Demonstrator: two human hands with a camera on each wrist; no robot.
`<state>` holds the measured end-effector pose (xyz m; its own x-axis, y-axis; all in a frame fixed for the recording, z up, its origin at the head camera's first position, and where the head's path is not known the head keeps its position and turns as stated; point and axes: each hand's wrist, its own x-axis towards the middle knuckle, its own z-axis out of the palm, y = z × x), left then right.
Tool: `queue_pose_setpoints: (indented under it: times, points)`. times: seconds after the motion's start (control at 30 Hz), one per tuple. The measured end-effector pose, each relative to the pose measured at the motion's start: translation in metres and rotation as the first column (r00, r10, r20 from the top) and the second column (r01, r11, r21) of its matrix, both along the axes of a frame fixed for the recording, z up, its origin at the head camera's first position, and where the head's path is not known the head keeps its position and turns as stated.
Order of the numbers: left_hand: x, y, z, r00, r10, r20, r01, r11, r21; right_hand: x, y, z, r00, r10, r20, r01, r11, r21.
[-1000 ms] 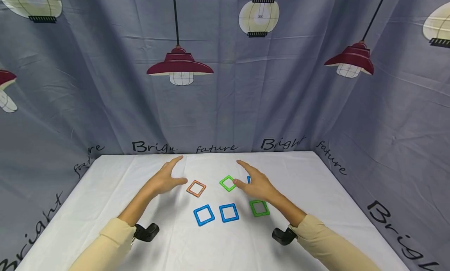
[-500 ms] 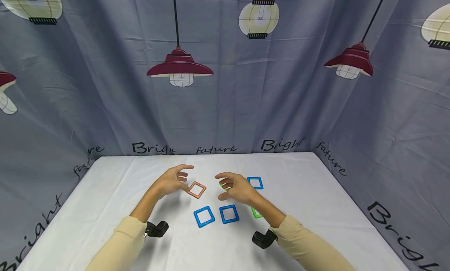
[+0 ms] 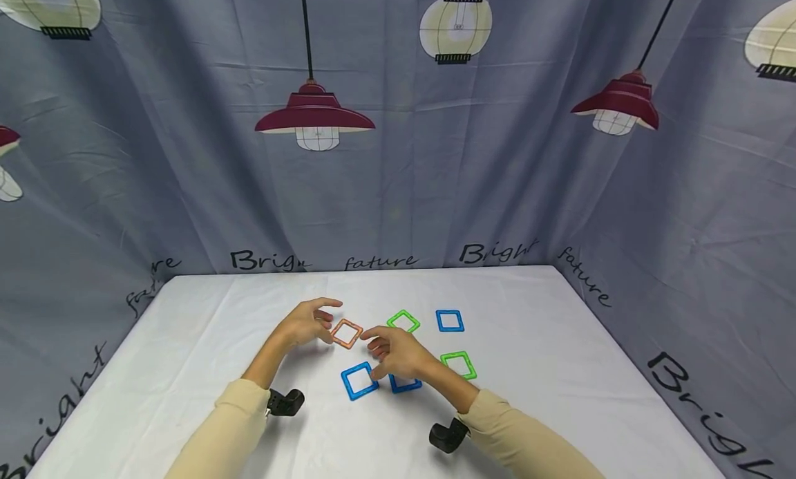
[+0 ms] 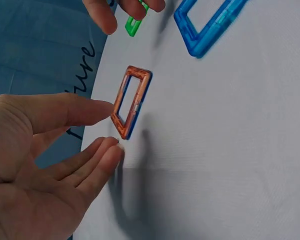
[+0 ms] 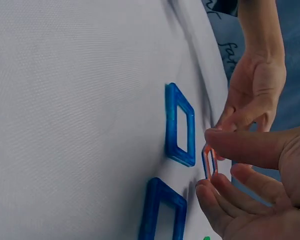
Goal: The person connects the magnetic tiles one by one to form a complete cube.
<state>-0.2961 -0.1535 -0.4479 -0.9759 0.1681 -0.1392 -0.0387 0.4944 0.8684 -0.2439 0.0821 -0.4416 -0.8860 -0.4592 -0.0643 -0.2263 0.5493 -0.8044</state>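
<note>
From the nearer left hand (image 3: 302, 324), the orange square frame (image 3: 340, 341) lies at 3 o'clock, from the right hand (image 3: 401, 354) at 10; both hands unclenched, gripping nothing

Orange frame (image 3: 355, 339): is showing rusty orange, blue running along its edge
Three more frames (image 3: 346, 386): are showing blue
Two remaining frames (image 3: 394, 316): are showing bright green
Counter (image 3: 348, 444): is showing white
Curtain (image 3: 385, 189): is showing grey-blue, with maroon lamps (image 3: 315, 113), cream globe bulbs (image 3: 456, 30) and black lettering (image 3: 471, 253)
Sleeves (image 3: 230, 430): are showing pale cream
Wrist cameras (image 3: 287, 403): are showing black
</note>
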Motion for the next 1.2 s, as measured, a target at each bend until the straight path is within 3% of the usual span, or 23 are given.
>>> queue_pose_setpoints:
  times: [0.33,0.63,0.87,1.2]
  points:
    - [-0.005,0.002,-0.011,1.000,-0.014,0.005,0.014,1.000,-0.011,0.000,-0.001,-0.006,0.999,0.046,0.018,-0.046,0.999,0.008]
    - [-0.007,0.002,-0.016,1.000,-0.008,0.009,0.008,1.000,0.009,0.000,-0.003,-0.009,0.992,0.122,-0.038,-0.114,0.979,0.170]
    - [-0.007,0.003,-0.014,0.999,-0.027,0.032,0.029,0.997,-0.076,0.001,-0.004,-0.011,0.980,0.181,-0.088,-0.153,0.953,0.260]
    - [-0.006,0.006,-0.011,0.998,-0.061,0.012,0.062,0.987,-0.145,0.004,-0.005,-0.012,0.982,0.156,-0.107,-0.119,0.950,0.288]
